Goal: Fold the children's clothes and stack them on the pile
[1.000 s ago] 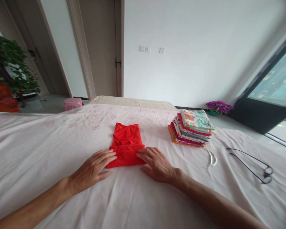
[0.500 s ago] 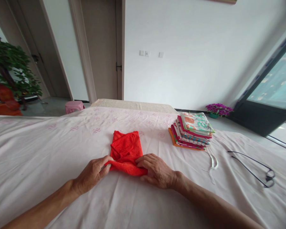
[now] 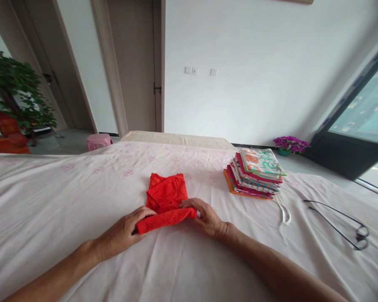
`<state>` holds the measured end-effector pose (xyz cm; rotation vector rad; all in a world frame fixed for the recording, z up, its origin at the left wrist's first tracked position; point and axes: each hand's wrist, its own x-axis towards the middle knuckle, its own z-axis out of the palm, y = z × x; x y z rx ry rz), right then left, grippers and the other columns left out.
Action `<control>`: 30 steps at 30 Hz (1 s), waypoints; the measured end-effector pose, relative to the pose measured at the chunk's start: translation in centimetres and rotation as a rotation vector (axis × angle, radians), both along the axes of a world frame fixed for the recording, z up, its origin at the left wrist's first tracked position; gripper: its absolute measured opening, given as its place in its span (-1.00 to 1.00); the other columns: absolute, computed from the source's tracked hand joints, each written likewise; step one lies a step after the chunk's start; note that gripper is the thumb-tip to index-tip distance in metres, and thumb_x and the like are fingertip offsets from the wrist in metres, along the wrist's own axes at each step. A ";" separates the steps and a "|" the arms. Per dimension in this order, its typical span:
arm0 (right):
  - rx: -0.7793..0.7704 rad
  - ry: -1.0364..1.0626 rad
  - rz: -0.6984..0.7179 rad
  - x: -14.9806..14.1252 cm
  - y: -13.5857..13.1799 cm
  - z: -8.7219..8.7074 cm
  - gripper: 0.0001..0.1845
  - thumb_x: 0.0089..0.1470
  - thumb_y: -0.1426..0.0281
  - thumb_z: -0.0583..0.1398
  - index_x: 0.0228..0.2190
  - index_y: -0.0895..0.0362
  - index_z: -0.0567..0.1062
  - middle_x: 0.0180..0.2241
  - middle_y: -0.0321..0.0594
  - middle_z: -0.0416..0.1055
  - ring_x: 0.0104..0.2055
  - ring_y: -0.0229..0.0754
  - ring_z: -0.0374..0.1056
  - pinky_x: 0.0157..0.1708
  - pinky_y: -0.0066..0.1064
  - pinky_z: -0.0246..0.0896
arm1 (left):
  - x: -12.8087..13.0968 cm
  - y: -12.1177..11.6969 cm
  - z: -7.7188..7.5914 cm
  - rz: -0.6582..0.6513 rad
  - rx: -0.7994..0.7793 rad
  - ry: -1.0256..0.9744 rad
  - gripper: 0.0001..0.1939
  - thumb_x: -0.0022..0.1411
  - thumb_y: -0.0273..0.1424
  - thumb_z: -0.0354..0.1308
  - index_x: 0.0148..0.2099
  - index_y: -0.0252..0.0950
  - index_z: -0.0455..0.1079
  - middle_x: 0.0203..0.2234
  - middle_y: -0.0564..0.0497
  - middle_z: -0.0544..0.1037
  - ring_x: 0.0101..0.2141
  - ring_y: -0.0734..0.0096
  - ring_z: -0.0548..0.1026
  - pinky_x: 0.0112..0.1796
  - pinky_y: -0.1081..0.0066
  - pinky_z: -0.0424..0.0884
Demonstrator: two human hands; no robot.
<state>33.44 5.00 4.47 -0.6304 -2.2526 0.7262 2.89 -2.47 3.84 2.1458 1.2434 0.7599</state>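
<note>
A red garment (image 3: 166, 191) of perforated, lace-like cloth lies partly folded on the pale sheet, its near edge turned up in a band. My left hand (image 3: 130, 228) grips the left end of that band, fingers on top and thumb hidden below. At the right end, my right hand (image 3: 206, 218) pinches the band between fingers and thumb. The exact kind of garment cannot be made out.
A stack of folded patterned cloths (image 3: 255, 174) stands to the right, white ties (image 3: 283, 216) hanging from it. Further right lie black-framed glasses (image 3: 359, 233). The pale flowered sheet (image 3: 82, 201) has wrinkles. Beyond it are a pink stool (image 3: 99, 141) and purple flowers (image 3: 291, 144).
The near band of the red garment has lifted and turned up, its left end now nearer me. My left fingers have moved over its top, and my right hand has shifted slightly up.
</note>
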 end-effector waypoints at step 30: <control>-0.009 -0.249 -0.813 -7.0 9.4 1.3 -0.50 0.26 0.32 -0.01 0.20 0.11 0.25 0.12 -0.02 0.33 0.12 -0.01 0.27 0.10 -0.15 0.16 | 3.3 12.6 2.1 0.780 0.321 0.419 -0.51 0.36 -0.30 -0.14 0.25 -0.39 0.21 0.02 -0.31 0.50 -0.01 0.02 0.50 -0.01 0.11 0.35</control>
